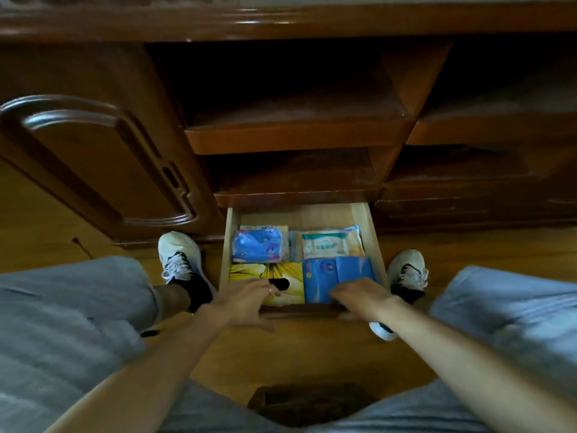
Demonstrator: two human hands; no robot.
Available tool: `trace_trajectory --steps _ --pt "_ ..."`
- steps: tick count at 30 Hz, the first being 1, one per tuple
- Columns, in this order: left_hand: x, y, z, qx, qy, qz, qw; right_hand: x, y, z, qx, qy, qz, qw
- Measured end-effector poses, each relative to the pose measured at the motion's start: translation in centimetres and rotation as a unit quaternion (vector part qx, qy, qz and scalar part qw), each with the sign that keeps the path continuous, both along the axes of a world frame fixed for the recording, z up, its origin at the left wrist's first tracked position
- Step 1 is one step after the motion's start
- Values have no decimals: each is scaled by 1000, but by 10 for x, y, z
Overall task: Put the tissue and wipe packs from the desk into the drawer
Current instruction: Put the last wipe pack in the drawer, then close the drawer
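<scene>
at the drawer point(371, 226) front, both hands rest over the near edge: left hand point(246, 303) fingers loosely spread above the yellow tissue box point(249, 271), right hand point(359, 296) fingers lying on the blue pack point(331, 273). behind sit a blue-and-white pack point(259, 245) and a pale wipe pack point(326, 243). judged light, soft and crushable, film slippery; best taken by opposite edges.

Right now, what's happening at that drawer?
A seated person has both hands at the front edge of the open drawer. The left hand rests over the yellow tissue box; the right hand lies on the blue pack. Behind these lie a blue patterned tissue pack and a white wipe pack. All four items sit inside.
</scene>
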State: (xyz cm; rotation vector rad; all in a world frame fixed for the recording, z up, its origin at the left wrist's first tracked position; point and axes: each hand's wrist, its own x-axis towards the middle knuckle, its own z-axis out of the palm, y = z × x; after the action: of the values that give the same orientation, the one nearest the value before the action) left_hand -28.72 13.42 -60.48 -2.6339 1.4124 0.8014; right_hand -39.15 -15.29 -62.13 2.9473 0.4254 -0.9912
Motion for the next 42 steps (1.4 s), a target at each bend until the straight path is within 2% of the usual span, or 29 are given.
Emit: trace_trajectory --steps 2,5,14,21,26,29,30,31,32,33,34,36,37,38,39,42 --pt "-5 6 -8 38 -35 -35 998 -1 9 -2 -38 6 12 999" --pt "-6 7 -12 43 -74 -23 996 4 14 4 -78 12 40 996" --pt "19 5 -20 28 -82 25 996 24 3 1 -67 -57 10 996" --pt "45 -16 -27 -11 -131 100 986 50 -16 -4 -47 -137 -112 983" --pt "56 -24 -38 -50 -159 185 969 61 -13 -15 -37 -219 -208 953" --pt "51 -26 -39 -102 -158 249 950 53 -5 -18 37 -289 -288 912" --pt "44 -28 -38 -147 -162 300 929 47 2 -18 61 -332 -323 884" --pt "34 -31 -36 -211 -167 376 886 43 10 -19 90 -380 -384 837" --pt "25 -35 -32 -277 -161 476 819 41 19 -19 128 -420 -470 765" --pt "18 -40 -28 -332 -126 586 729 41 25 -19 188 -437 -565 675" --pt "15 -45 -25 -369 -56 686 624 43 30 -20 265 -422 -653 571" --pt "16 -54 -17 -403 151 802 415 52 36 -20 407 -323 -773 365" --pt "19 -55 -14 -419 248 813 319 55 38 -20 453 -279 -794 293" --pt "23 -54 -11 -436 308 810 242 57 35 -23 476 -261 -803 246" --pt "27 -52 -9 -441 329 810 203 55 31 -28 489 -246 -805 227" --pt "37 -48 -17 -438 324 818 184 49 14 -36 551 -162 -794 198"
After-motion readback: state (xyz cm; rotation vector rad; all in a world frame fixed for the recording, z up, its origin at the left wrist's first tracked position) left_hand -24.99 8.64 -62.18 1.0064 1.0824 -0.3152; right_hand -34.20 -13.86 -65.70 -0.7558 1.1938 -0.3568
